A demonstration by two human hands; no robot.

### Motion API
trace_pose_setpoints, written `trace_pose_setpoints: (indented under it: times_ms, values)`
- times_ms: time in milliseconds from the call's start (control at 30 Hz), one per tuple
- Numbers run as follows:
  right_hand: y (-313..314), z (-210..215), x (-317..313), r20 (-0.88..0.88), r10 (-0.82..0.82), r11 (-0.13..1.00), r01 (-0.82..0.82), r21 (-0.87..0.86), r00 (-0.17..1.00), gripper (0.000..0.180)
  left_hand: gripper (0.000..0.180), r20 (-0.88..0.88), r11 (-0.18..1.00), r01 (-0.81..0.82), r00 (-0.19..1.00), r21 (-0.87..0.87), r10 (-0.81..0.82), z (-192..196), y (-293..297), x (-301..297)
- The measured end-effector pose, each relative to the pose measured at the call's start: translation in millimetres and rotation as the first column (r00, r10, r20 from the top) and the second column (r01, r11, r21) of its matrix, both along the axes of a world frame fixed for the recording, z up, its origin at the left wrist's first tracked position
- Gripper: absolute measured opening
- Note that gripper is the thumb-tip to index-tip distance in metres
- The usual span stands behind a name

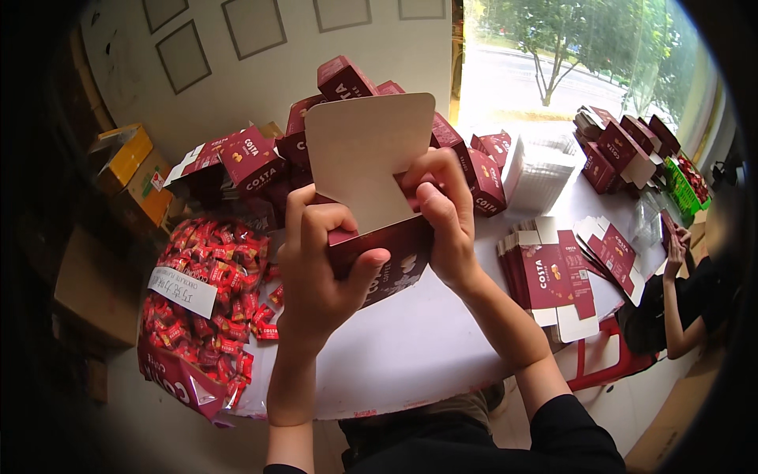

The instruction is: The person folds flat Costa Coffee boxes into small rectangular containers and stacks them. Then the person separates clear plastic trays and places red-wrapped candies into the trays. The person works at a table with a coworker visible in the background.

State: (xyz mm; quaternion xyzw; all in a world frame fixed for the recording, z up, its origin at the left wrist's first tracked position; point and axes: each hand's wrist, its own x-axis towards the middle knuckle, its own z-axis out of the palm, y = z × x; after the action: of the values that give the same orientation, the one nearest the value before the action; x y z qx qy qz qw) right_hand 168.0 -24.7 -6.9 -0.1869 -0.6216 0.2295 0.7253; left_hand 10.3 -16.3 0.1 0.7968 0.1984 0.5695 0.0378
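A maroon cardboard box is held up above the table between my two hands. Its tall white-lined flap stands raised at the far side, and the top gapes. My left hand grips the left side, fingers over the rim and thumb against the front. On the right side, my right hand is closed on the box, its bent fingers by a side flap. How deep the fingers reach inside is hidden. Left of my left hand lies a big clear bag of red-wrapped candies, with several loose candies beside it.
Maroon boxes are piled behind my hands. To the right stand a stack of clear plastic trays and flattened cartons on the white table. A co-worker's hand holds a box piece near a green basket. Brown cartons stand at left.
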Motion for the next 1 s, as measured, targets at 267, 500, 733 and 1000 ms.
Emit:
trace_pose_setpoints:
  times_ms: [267, 500, 733, 1000]
  values:
    - [8.5, 13.3, 14.0, 0.134, 0.127, 0.963, -0.155, 0.222, 0.983, 0.022, 0.092, 0.277, 0.987, 0.106, 0.958, -0.120, -0.070, -9.8, 1.5, 13.8]
    - [-3.4, 13.2, -0.2, -0.003, 0.115, 0.987, -0.115, -0.110, 0.993, 0.018, 0.104, 0.185, 0.947, 0.189, 0.972, -0.260, -0.144, 1.7, 7.3, -1.7]
    - [-0.5, 11.6, 3.2, 0.043, 0.153, 0.984, -0.149, -0.094, 0.987, 0.008, 0.086, 0.112, 0.972, 0.129, 0.988, -0.195, -0.108, -2.1, 11.8, -8.6]
    - [-1.1, 14.4, 4.3, 0.306, 0.088, 0.973, -0.147, 0.178, 0.948, 0.018, 0.052, 0.220, 0.919, 0.328, 0.934, -0.220, -0.281, 9.0, 9.3, -20.1]
